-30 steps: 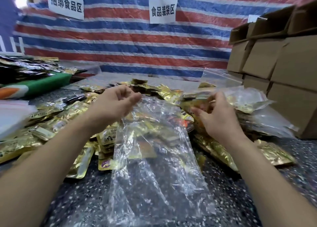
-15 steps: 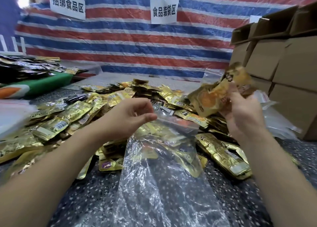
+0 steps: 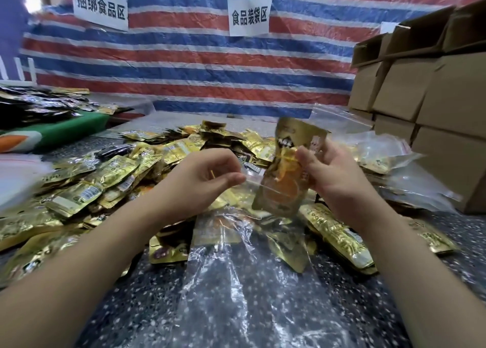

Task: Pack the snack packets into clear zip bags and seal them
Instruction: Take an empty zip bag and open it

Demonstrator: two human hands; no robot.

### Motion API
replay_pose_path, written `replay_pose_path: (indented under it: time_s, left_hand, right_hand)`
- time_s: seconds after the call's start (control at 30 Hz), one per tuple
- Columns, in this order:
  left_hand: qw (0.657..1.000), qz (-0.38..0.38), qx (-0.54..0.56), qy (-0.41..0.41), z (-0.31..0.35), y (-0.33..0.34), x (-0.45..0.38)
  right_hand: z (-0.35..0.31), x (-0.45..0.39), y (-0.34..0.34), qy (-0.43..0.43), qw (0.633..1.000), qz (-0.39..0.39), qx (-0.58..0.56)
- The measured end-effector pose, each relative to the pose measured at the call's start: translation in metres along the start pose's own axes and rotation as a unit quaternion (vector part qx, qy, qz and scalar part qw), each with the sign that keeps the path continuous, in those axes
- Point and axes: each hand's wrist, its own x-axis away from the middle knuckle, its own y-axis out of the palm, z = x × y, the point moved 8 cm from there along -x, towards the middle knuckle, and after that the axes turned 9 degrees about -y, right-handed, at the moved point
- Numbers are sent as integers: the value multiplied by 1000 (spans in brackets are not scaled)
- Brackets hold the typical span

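A clear zip bag hangs in front of me over the speckled table, its mouth at the top. My left hand pinches the bag's top left edge and holds it up. My right hand grips a gold snack packet with an orange picture; the packet's lower end is at the bag's mouth. A big heap of gold snack packets lies on the table behind and to the left of the bag.
Filled and empty clear bags lie at the right by stacked cardboard boxes. A green board with dark packets sits at the far left. A striped tarp with paper signs closes the back.
My right hand lifted a gold packet from the pile, then brought it down and left to the bag's mouth. My left hand kept holding the bag's edge.
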Motion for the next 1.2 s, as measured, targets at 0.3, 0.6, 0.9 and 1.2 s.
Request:
replay_pose_path:
  time_s: [0.3, 0.6, 0.9, 1.2]
  left_hand:
    - [986, 51, 139, -76, -9, -7, -1]
    - [951, -17, 218, -218, -29, 14, 0]
    - [967, -38, 151, -200, -21, 27, 5]
    - [946, 80, 207, -237, -35, 6, 4]
  right_hand:
    - [-17, 18, 41, -26, 977, -164, 133]
    - [-22, 15, 32, -12, 983, -93, 157]
    - [-9, 26, 55, -16, 930, -210, 302]
    - [-17, 30, 64, -61, 931, -198, 301]
